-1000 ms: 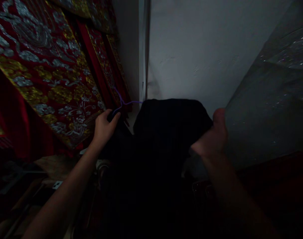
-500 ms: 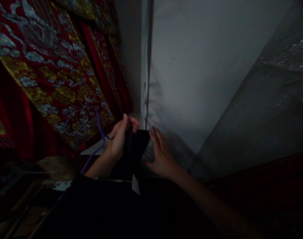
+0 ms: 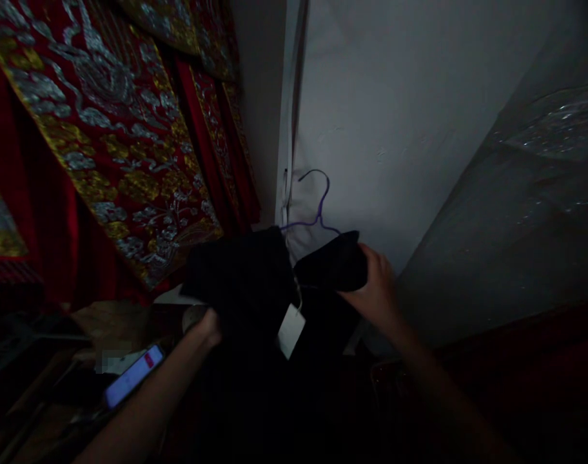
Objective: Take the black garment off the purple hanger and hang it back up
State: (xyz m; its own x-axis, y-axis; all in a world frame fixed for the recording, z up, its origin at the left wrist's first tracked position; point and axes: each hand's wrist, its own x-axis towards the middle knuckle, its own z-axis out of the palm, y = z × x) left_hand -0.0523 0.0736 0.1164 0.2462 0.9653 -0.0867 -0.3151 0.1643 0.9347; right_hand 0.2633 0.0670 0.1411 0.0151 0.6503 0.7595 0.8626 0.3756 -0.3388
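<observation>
A black garment [image 3: 245, 270] hangs on a purple clothes hanger [image 3: 320, 216], whose hook points up in front of the pale wall. From the garment's neck dangles a white tag [image 3: 291, 330] on a thin string. My left hand [image 3: 209, 327] is closed at the garment's left side, its fingers mostly hidden behind the cloth. On the other side, my right hand [image 3: 377, 280] grips the garment's right shoulder between thumb and fingers. The lower part of the cloth fades into the dark.
A red cloth [image 3: 144, 174] embroidered in gold and silver hangs at the left. Below it lies a phone [image 3: 134, 377] with its screen lit. Cables [image 3: 294, 84] run down the wall [image 3: 395, 96]; clear plastic sheeting [image 3: 530, 174] covers the right side.
The purple hanger has moved right from beside my left hand and now stands upright inside the garment. My hands have spread apart, and the garment is opened out with its tag in front.
</observation>
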